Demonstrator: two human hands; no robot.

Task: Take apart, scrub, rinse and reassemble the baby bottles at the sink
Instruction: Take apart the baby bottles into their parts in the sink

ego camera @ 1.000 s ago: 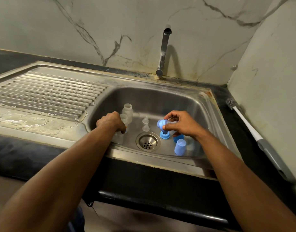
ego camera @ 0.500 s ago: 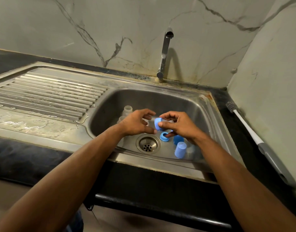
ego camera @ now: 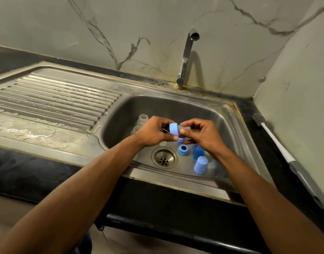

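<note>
Leaving the clear bottles [ego camera: 142, 121] at nine o'clock, left hand [ego camera: 153, 132] joined right hand [ego camera: 199, 136]; both pinch blue collar [ego camera: 174, 128] and teat [ego camera: 184, 128]. Reassembly likely: seat teat next.

Bottles [ego camera: 141, 121] half behind left hand [ego camera: 153, 132]

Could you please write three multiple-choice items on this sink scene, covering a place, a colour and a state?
1. Where does the bottle brush lie?
A. in the basin
B. on the counter right of the sink
C. on the drainboard

2. What colour is the collar ring beside the drain?
A. blue
B. red
C. white

3. What is the tap doing?
A. running hard
B. dripping into a bottle
C. giving no visible water

Answers: 1 B, it lies along the wall. 2 A, blue like the caps. 3 C, no stream shows under the spout.
</note>
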